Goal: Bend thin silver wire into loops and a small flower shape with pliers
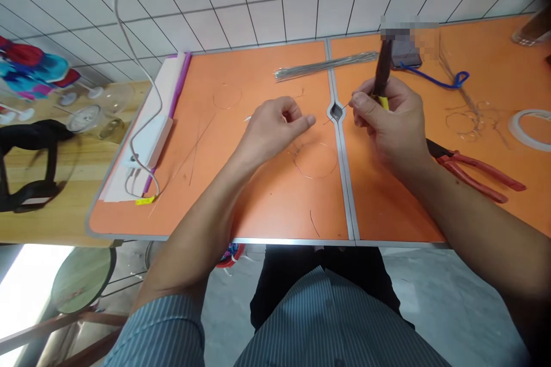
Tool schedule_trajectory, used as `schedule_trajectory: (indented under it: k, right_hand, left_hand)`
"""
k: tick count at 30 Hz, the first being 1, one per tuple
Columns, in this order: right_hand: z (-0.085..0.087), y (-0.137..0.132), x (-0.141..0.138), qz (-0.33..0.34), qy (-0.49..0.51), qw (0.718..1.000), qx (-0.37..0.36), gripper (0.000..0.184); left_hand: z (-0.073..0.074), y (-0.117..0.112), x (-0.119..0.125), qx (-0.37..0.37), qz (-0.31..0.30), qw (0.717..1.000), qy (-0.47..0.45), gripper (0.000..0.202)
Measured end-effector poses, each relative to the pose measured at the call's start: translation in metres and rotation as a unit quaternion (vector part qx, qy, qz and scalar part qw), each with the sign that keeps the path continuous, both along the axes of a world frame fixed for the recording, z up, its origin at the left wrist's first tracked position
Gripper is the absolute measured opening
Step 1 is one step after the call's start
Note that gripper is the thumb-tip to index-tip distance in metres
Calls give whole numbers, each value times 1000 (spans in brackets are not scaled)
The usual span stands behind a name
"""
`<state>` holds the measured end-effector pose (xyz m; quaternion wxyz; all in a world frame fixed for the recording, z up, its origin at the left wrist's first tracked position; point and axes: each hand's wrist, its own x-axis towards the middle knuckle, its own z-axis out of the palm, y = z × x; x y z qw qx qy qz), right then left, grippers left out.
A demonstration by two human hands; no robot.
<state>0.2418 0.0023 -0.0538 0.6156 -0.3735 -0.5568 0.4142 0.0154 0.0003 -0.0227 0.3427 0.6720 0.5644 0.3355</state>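
My right hand (390,117) is closed around an upright dark tool (383,69) with a yellow part at its lower end; its top is blurred out. Between that hand's thumb and forefinger a thin wire (345,106) sticks out to the left. My left hand (275,126) is over the table to the left of the seam, fingers curled towards the thumb. What it pinches, if anything, cannot be made out. Just below it is a thin wire loop (316,176). Red-handled pliers (477,166) lie beside my right wrist.
A bundle of straight wires (325,66) lies at the back of the orange table (267,212). Right of it are a phone (407,51), a blue cord (439,81) and a white tape ring (531,129). A white power strip (146,149) with a cable is at the left.
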Motion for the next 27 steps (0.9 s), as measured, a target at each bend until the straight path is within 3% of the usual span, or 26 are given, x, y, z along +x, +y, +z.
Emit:
schedule_trajectory:
  k: [3,8,14,20,27]
  right_hand:
    - [-3,6,4,-6,-25,999,-46,14]
    - [-8,8,4,28,-40,991,-123,16]
    - [-14,7,2,96,-21,977,-188,19]
    - [-23,12,5,173,-17,955,-240,23]
    - [-25,13,6,201,-19,944,-259,21]
  left_hand:
    - [4,-1,-14,16,1,984,180,18]
    - [-15,-12,-17,9,1,951,311,9]
    - [-42,-17,-12,11,-4,931,366,10]
    - [-44,-15,-12,20,23,950,312,10]
    - [-52,-9,-8,16,31,942,335,10]
